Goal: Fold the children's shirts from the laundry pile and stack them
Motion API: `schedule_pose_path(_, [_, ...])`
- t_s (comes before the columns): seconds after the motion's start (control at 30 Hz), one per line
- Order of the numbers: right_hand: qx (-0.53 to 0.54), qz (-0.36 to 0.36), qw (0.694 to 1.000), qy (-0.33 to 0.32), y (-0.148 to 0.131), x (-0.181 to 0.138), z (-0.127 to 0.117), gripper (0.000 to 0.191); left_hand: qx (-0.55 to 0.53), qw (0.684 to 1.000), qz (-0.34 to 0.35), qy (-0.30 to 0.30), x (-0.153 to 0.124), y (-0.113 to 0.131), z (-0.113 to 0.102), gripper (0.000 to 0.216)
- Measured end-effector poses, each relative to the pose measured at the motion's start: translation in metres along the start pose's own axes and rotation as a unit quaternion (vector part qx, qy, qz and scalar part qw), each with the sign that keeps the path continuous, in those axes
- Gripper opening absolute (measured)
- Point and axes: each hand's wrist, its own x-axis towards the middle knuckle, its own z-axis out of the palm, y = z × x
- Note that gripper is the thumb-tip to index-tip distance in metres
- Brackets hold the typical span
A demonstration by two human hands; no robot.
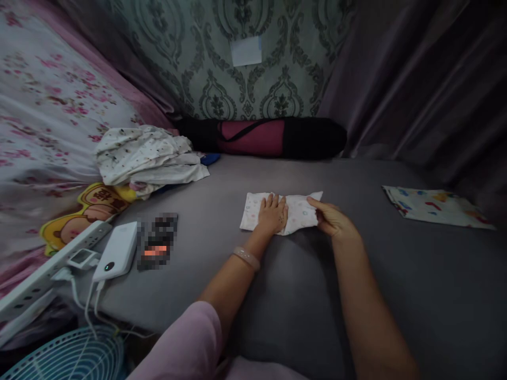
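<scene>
A white cloth [299, 214] with a small pastel print lies folded into a flat rectangle on the grey sheet. My left hand [273, 214] rests flat on its middle, fingers stretched out and slightly spread. At the right end of the cloth, my right hand [328, 216] pinches the edge between thumb and fingers, and that corner is lifted a little. The tips of the right fingers are partly hidden under the cloth. A pale bangle [246, 258] circles my left wrist.
Farther right lies another folded cloth [439, 207] with a colourful print. At left are a power bank [119, 250], a power strip [51, 266], a blurred-out dark object [158, 240] and crumpled fabric [146, 155]. A black and maroon long bag [253, 138] lies along the wall.
</scene>
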Motion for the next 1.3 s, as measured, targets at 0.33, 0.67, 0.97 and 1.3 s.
schedule_pose_path(0.33, [0.026,-0.053,0.998,0.007,0.004,-0.007,0.064,0.040,0.018,0.994,0.066,-0.080,0.002,-0.014,-0.026,0.064])
schedule_pose_path(0.67, [-0.199,-0.103,0.973,0.060,0.033,0.014,0.123,0.050,-0.379,0.909,-0.151,0.087,-0.017,-0.087,-0.052,0.025])
schedule_pose_path(0.97, [-0.441,-0.194,0.871,0.095,0.072,0.033,0.148,0.032,-0.493,0.829,-0.245,0.095,-0.030,-0.097,-0.040,0.024])
schedule_pose_path(1.3, [-0.343,-0.150,0.927,-0.010,0.050,0.033,0.124,0.028,-0.413,0.874,-0.239,0.097,-0.033,-0.096,-0.037,0.049])
